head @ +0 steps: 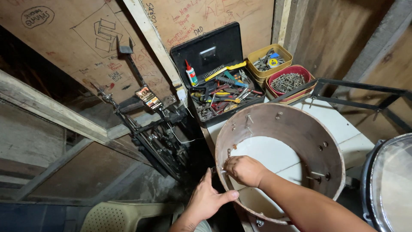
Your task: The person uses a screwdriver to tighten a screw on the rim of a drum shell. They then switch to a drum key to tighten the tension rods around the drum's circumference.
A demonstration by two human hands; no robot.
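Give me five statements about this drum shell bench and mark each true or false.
1. The right hand reaches inside the wooden drum shell. True.
2. The left hand rests inside the shell. False: it is outside, against the wall.
3. The black toolbox is shut. False: its lid stands open.
4. The red tub holds screws. True.
5. The shell has a drumhead on it. False: the white table shows through it.
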